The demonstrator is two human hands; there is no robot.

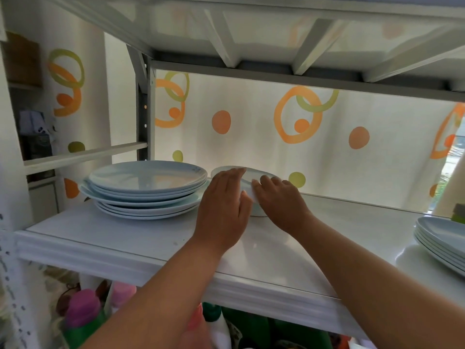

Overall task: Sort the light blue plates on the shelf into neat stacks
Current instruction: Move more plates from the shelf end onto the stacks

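Both hands cup a small stack of light blue bowls (pixel 254 195) at mid-shelf: the left hand (pixel 224 210) lies flat against its near left side, fingers together, and the right hand (pixel 281 200) presses its right side. At nine o'clock, just beside them, stands a plate stack (pixel 146 190), unevenly piled. Another plate pile (pixel 442 238) sits at three o'clock, well apart, on the white shelf (pixel 125 238).
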